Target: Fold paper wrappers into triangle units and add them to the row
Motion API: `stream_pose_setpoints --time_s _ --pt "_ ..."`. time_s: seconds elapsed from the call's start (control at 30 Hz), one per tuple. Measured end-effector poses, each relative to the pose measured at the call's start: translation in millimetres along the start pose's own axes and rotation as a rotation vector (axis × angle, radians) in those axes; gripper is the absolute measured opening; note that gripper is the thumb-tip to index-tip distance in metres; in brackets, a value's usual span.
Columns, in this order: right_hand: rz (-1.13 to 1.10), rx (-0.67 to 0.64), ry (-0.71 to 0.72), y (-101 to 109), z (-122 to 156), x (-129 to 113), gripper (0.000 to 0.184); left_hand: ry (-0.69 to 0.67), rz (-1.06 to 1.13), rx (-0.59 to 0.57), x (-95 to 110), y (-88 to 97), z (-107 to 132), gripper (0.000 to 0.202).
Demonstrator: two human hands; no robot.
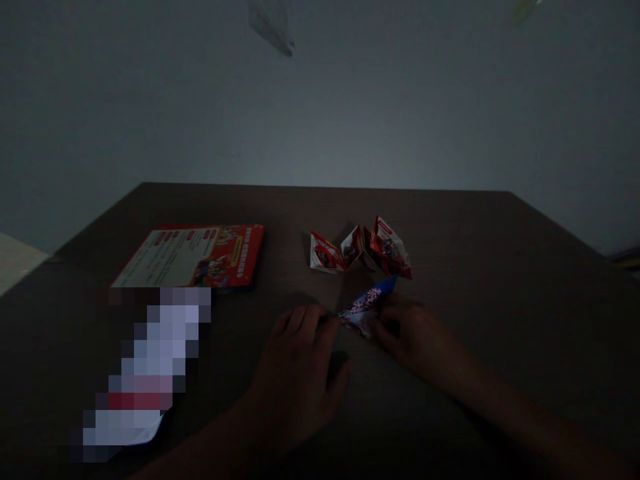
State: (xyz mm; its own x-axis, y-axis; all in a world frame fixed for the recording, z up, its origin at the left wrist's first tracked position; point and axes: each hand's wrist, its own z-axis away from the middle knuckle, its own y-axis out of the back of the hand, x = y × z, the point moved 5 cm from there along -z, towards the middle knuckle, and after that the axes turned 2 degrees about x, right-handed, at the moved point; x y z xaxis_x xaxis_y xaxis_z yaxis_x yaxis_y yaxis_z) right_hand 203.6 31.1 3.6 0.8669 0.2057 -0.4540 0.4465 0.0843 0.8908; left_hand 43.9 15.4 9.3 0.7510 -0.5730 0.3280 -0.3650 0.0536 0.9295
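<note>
A blue folded paper (367, 308) with white snowflake marks stands between my two hands on the dark table. My right hand (413, 333) is closed on its right side, thumb and fingers pinching the lower edge. Palm down, my left hand (300, 357) lies on the table with bent fingers and the thumb held apart. Its index finger is at the paper's left tip; whether it presses on the paper is hard to see in the dim light. Just beyond stand several red and white folded paper pieces (353, 247), upright in a zigzag row.
At the left lies a red and white printed booklet or pack (227, 257). In front of it is a pale, pixelated object (163, 360) that I cannot make out. The brown table (475, 233) reaches back to a grey wall (380, 93).
</note>
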Motion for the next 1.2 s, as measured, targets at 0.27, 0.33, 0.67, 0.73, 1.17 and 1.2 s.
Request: stream_pose_setpoints --time_s 0.27,0.33,0.67,0.73,1.17,1.2 --pt "0.035 -0.021 -0.008 -0.5 -0.5 0.3 0.027 -0.008 0.013 0.024 -1.5 0.5 -1.9 0.034" --pt "0.039 -0.017 -0.014 -1.6 -0.7 1.8 0.027 -0.012 0.015 0.026 -1.4 0.5 -1.8 0.034" --pt "0.009 -0.011 0.0 -0.1 -0.4 1.1 0.026 -0.032 0.006 0.029 -1.8 -0.5 0.0 0.033" --pt "0.019 -0.011 -0.008 0.8 -0.4 0.7 0.026 -0.025 0.007 0.025 -2.0 -0.7 -0.1 0.034" --pt "0.058 -0.009 -0.016 0.5 -0.8 1.3 0.028 -0.021 0.001 0.016 -1.5 -1.3 -0.9 0.035" --pt "0.058 -0.015 -0.02 0.3 -0.7 1.6 0.028 -0.019 0.0 0.017 -1.5 -1.4 -0.8 0.034"
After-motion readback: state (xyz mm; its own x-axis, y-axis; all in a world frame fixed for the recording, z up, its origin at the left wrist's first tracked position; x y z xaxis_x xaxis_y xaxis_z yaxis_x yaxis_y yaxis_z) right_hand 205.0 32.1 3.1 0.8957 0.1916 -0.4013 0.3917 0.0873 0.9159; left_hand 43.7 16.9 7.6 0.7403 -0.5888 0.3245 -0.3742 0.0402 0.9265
